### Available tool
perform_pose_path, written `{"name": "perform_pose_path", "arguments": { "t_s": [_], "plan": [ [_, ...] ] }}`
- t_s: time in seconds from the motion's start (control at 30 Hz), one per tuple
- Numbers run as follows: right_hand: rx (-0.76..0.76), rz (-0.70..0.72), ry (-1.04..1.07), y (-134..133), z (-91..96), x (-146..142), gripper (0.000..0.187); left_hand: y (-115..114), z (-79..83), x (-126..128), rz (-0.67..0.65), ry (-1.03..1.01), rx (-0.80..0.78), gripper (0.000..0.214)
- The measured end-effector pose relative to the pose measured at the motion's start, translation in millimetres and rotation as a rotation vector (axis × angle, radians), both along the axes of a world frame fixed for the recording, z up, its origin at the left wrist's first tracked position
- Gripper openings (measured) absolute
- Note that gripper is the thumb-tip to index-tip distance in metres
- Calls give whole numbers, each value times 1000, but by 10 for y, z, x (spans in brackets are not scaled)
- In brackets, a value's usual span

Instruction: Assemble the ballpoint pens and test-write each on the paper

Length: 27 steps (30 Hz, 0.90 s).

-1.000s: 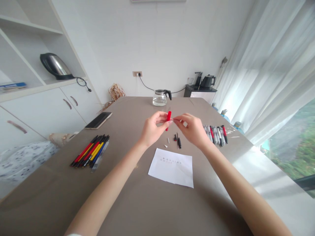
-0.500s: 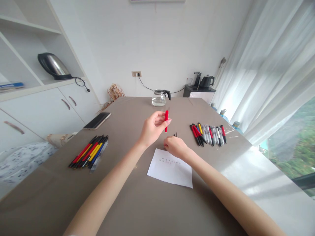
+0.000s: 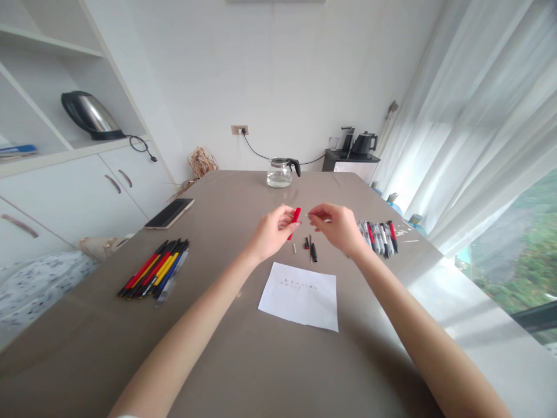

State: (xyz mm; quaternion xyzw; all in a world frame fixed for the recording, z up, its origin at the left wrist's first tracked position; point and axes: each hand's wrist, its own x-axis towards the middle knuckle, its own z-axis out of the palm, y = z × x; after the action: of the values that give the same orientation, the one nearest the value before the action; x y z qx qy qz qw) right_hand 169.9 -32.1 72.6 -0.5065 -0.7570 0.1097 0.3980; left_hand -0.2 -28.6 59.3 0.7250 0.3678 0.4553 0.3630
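Note:
My left hand (image 3: 272, 232) pinches a short red pen barrel (image 3: 295, 222), tilted, above the brown table (image 3: 261, 360). My right hand (image 3: 337, 227) is raised beside it, fingers pinched on a tiny part too small to name, its tips close to the barrel's upper end. Under the hands lie small loose pen parts (image 3: 310, 248), some black and one light. A white sheet of paper (image 3: 300, 294) with a line of small marks lies just in front of them.
A row of red, yellow, blue and black pens (image 3: 154, 270) lies at the left, another bunch of pens (image 3: 378, 237) at the right. A phone (image 3: 169, 213) and a glass jug (image 3: 279, 173) sit farther back. Cabinets with a kettle (image 3: 89, 116) stand left, curtains right.
My right hand went down to the loose parts by the paper, then rose again beside the red barrel with its fingers pinched. The left hand lowered and tilted the barrel a little.

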Motion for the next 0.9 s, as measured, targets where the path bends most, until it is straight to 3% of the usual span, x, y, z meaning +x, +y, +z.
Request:
{"name": "perform_pose_path", "arguments": {
  "t_s": [0.23,0.9],
  "plan": [
    [146,127,54,-121,195,36,19,-17,-52,32,-9,87,-1,21],
    [196,140,-42,-142,154,-27,20,-21,-56,79,-46,39,-36,23]
  ]
}}
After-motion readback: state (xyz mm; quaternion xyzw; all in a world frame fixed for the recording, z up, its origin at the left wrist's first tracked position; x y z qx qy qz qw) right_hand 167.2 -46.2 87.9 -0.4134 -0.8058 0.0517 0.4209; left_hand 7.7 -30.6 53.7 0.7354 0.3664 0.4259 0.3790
